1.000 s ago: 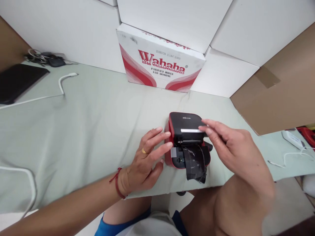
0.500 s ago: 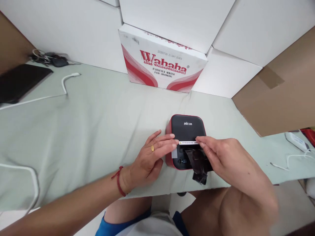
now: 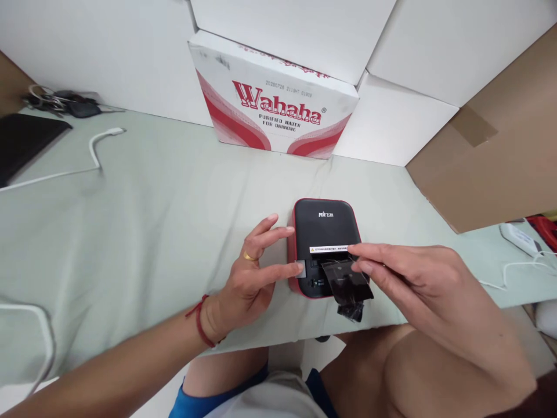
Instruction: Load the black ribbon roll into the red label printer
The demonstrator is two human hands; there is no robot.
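A small black printer (image 3: 327,226) with red sides and a white warning strip (image 3: 329,249) across its top sits on the cloth. My left hand (image 3: 252,278) lies at its left edge with fingers spread; the index fingertip touches a grey patch (image 3: 300,269) on the left of the top. A crumpled strip of dark plastic film (image 3: 348,284) with shiny clear edges trails from the slot over the front. At the strip's right end, my right hand (image 3: 404,278) has thumb and index finger nearly together by the film's upper edge. What lies between them is too small to make out.
A Wahaha water carton (image 3: 278,110) leans against white boxes behind the printer. Brown cardboard (image 3: 491,157) stands on the right, near a white plug and cable (image 3: 520,239). Keys (image 3: 65,103), a black flat object (image 3: 30,142) and a white cable (image 3: 93,151) lie on the left.
My left fingers have left the white strip and spread, the index finger dropping to the grey patch. My right hand has shifted slightly right, uncovering more of the dark film.
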